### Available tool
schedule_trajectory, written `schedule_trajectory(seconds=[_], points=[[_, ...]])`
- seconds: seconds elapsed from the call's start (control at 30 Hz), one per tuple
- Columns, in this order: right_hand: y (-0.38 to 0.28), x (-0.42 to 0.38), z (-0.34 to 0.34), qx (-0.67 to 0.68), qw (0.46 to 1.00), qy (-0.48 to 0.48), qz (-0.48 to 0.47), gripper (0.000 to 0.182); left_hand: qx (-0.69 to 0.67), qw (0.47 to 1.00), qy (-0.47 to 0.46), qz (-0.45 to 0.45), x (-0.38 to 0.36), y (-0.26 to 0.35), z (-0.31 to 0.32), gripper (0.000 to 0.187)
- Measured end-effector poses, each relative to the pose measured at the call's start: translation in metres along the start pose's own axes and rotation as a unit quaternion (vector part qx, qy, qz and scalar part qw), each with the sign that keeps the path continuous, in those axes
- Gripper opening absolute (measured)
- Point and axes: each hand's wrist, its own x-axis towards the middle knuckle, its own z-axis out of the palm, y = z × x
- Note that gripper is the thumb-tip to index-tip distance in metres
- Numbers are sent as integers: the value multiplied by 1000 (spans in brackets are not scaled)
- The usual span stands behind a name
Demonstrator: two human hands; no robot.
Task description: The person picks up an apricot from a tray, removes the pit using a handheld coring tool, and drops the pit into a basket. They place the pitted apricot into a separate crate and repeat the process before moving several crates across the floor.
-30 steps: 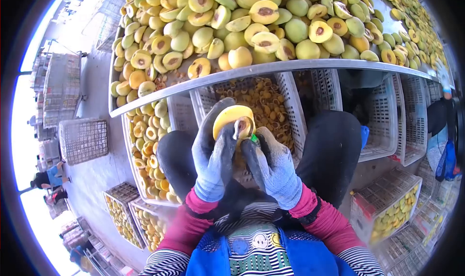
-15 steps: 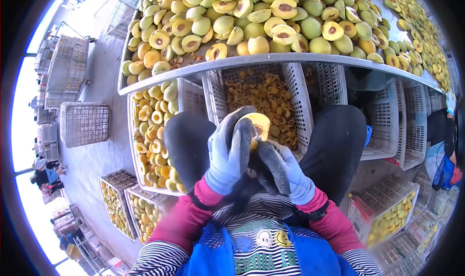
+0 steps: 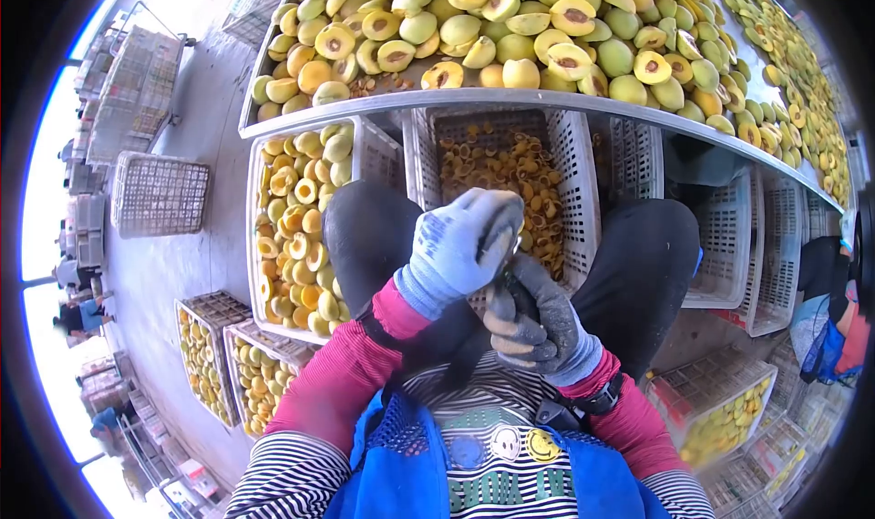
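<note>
My left hand (image 3: 467,241), in a blue-grey work glove, is curled closed with its back towards me. Its fingers hide whatever lies inside them. Just below and to its right, my right hand (image 3: 538,323), also gloved, is wrapped around a dark-handled tool (image 3: 513,291). A small shiny bit shows near the tool's upper end, close against the left hand's fingers. Both hands are above my lap, between my knees. Beyond them, a crate (image 3: 583,200) under the table holds small brown-yellow scraps. To the left, another crate (image 3: 258,273) is heaped with pitted yellow fruit halves (image 3: 301,218).
The metal table (image 3: 410,100) ahead is piled with peach-like fruit halves (image 3: 570,59), pits still in. More crates (image 3: 720,236) stand at the right under it. Filled crates (image 3: 205,355) and a grey crate (image 3: 161,194) stand on the floor at left. Another person (image 3: 825,309) is at far right.
My left hand has turned over, and the yellow fruit half seen in it earlier is out of sight. My right hand has rotated, showing its curled fingers. The whole view has shifted slightly.
</note>
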Motion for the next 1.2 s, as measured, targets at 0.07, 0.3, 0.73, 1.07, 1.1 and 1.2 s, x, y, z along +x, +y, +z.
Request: schedule_trajectory(seconds=[0.07,0.3,0.73,1.07,1.1,1.2], points=[[3,3,0,21,999,-29,23,55,94,989,-113,4,0,4,-10,28],[0,10,8,51,976,-204,-63,49,-365,907,82,-191,-33,-6,4,35],[-9,24,-27,-21,999,3,-36,55,-112,633,667,-376,-331,-212,-132,32],[10,63,-24,-223,966,126,-23,53,452,781,100,-418,-336,-255,-64,52],[10,64,-26,-242,961,136,-25,52,433,793,128,-409,-329,-243,-72,52],[9,65,-32,-194,961,198,-17,52,393,824,169,-372,-328,-245,-88,56]])
